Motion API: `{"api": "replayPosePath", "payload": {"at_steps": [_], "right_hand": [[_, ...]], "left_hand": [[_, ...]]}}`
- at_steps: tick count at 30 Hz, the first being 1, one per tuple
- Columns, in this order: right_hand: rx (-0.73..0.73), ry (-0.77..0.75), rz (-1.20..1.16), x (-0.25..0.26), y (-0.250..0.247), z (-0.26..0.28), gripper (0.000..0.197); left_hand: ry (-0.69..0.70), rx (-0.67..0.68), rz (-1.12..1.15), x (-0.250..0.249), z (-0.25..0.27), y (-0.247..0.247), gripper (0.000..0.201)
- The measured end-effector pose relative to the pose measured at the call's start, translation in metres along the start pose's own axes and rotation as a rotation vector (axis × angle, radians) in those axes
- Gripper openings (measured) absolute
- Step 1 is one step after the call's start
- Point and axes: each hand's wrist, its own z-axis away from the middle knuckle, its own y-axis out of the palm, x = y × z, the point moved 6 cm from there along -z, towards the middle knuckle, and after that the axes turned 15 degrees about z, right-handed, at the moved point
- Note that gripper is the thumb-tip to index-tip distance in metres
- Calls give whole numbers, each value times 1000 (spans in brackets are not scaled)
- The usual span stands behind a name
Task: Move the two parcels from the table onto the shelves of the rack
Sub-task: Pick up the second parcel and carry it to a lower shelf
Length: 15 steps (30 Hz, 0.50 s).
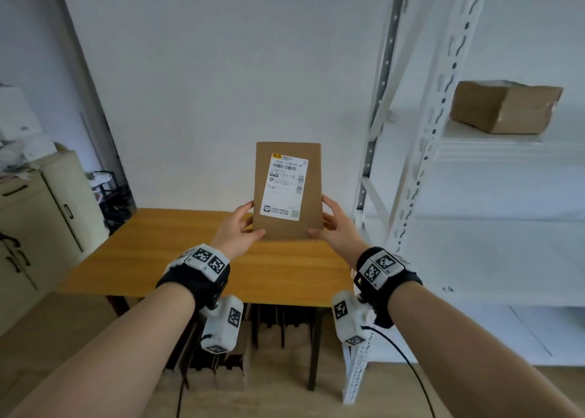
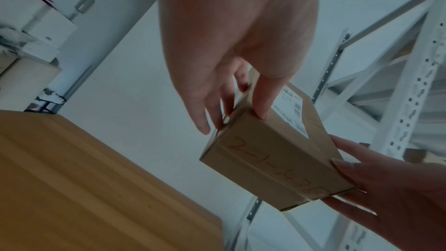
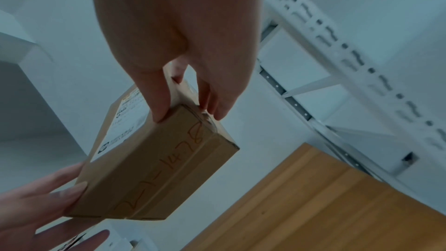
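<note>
A flat brown cardboard parcel (image 1: 288, 190) with a white shipping label is held in the air above the wooden table (image 1: 152, 253), label side facing me. My left hand (image 1: 242, 223) grips its left lower edge, thumb on the front and fingers behind. My right hand (image 1: 330, 223) grips the right lower edge the same way. The wrist views show the parcel (image 2: 272, 156) (image 3: 156, 167) from below, with handwriting on its narrow side, left hand (image 2: 231, 75), right hand (image 3: 178, 75). A second brown parcel (image 1: 503, 107) lies on an upper shelf of the white rack (image 1: 443, 139).
The rack's perforated white uprights (image 1: 421, 171) stand just right of the table. Its lower shelves (image 1: 493, 259) are bare. A beige cabinet (image 1: 38, 221) stands at left. Cardboard boxes (image 1: 269, 332) sit under the table. A white wall is behind.
</note>
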Motion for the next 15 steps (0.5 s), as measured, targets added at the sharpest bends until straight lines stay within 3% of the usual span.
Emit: {"api": "replayPosePath", "payload": {"at_steps": [15], "right_hand": [[-99, 100, -53, -57, -112, 120, 85]], "left_hand": [[5, 145, 5, -25, 90, 135, 75]]}}
